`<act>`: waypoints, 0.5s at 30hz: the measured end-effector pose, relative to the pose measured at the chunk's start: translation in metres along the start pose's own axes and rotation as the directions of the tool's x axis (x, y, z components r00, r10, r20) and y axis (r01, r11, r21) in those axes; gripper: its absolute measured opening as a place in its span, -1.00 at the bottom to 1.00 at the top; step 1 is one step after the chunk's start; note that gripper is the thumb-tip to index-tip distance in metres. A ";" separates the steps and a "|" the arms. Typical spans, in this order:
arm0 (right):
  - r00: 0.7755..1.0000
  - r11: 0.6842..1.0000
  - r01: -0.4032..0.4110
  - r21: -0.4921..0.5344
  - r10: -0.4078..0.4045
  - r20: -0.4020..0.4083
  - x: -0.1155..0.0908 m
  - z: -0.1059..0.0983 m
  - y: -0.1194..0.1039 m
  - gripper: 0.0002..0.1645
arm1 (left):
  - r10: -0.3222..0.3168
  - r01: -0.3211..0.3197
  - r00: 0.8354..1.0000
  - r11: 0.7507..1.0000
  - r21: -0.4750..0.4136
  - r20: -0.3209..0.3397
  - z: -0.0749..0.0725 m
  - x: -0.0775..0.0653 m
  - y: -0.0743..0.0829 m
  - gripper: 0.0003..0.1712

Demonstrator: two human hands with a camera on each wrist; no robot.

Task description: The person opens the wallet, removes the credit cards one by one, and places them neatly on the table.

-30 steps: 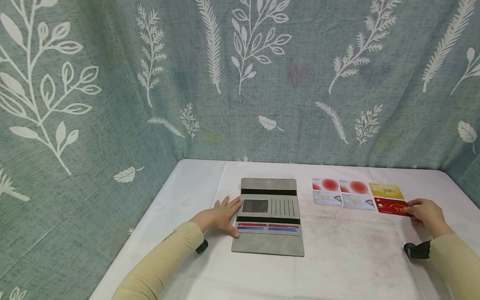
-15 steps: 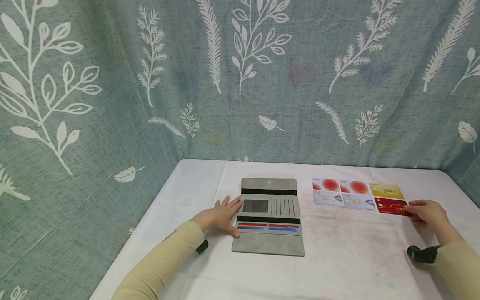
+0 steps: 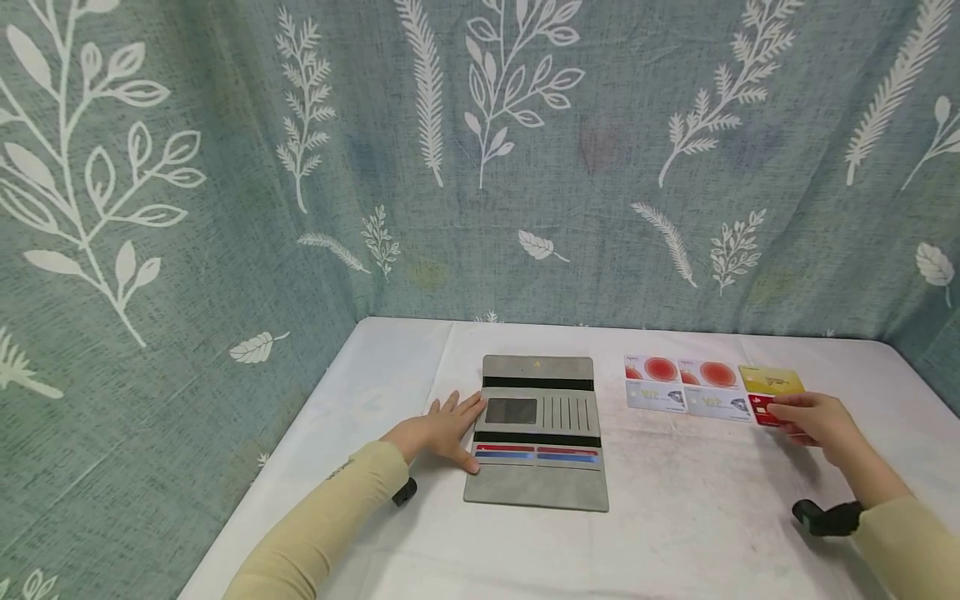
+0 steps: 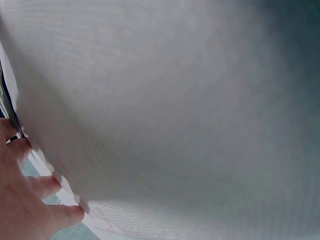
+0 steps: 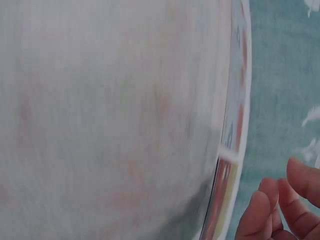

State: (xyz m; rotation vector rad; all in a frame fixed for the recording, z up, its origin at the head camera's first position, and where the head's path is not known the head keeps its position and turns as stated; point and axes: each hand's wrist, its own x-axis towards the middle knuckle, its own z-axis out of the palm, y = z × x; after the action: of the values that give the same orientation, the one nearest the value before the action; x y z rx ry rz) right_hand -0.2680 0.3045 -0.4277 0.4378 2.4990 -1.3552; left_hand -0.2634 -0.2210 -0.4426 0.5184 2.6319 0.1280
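Note:
A grey wallet (image 3: 536, 492) lies unfolded on the white-covered table, with red and blue cards showing in its lower slots. My left hand (image 3: 438, 433) rests flat at the wallet's left edge, fingers spread. On the right, my right hand (image 3: 821, 421) is over a red VIP card (image 3: 760, 408), hiding its right part in the head view. The right wrist view shows the fingers (image 5: 255, 215) loosely bent, with no card between them and the thumb. A gold card (image 3: 768, 380) lies directly behind the red one.
Left of the gold and red cards, two white cards with red circles (image 3: 660, 369) (image 3: 716, 373) lie behind two silver VIP cards (image 3: 656, 397) (image 3: 716, 403). A green leaf-patterned curtain (image 3: 480, 250) hangs behind the table (image 3: 675, 533) and along its left side.
My right hand has moved left from the red card's right edge to over its middle. The red card keeps its place beside the others. My left hand and the wallet have stayed still.

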 end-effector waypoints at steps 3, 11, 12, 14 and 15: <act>0.998 0.999 0.040 -0.005 -0.040 0.043 -0.004 0.009 -0.007 -0.19 | 0.002 -0.002 1.000 1.000 -0.003 -0.005 0.000 0.000 0.000 0.33; 0.985 0.992 0.124 -0.035 -0.119 0.125 -0.014 0.038 -0.023 -0.34 | 0.007 -0.007 1.000 1.000 -0.004 -0.004 0.000 0.000 -0.001 0.34; 0.984 0.991 0.130 -0.041 -0.124 0.125 -0.016 0.042 -0.025 -0.36 | 0.007 -0.007 1.000 1.000 -0.003 -0.004 0.000 0.001 -0.001 0.34; 0.983 0.988 0.141 -0.057 -0.133 0.126 -0.018 0.049 -0.028 -0.38 | 0.006 -0.006 1.000 1.000 -0.001 -0.004 0.000 0.001 -0.001 0.34; 0.983 0.988 0.144 -0.064 -0.135 0.127 -0.019 0.053 -0.030 -0.40 | 0.006 -0.006 1.000 1.000 0.001 -0.006 0.000 0.002 -0.002 0.34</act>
State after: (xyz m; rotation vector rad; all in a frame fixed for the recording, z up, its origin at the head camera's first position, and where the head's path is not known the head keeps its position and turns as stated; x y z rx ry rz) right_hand -0.2571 0.2416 -0.4255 0.1612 2.5078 -1.2933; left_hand -0.2652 -0.2219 -0.4435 0.5269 2.6363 0.1302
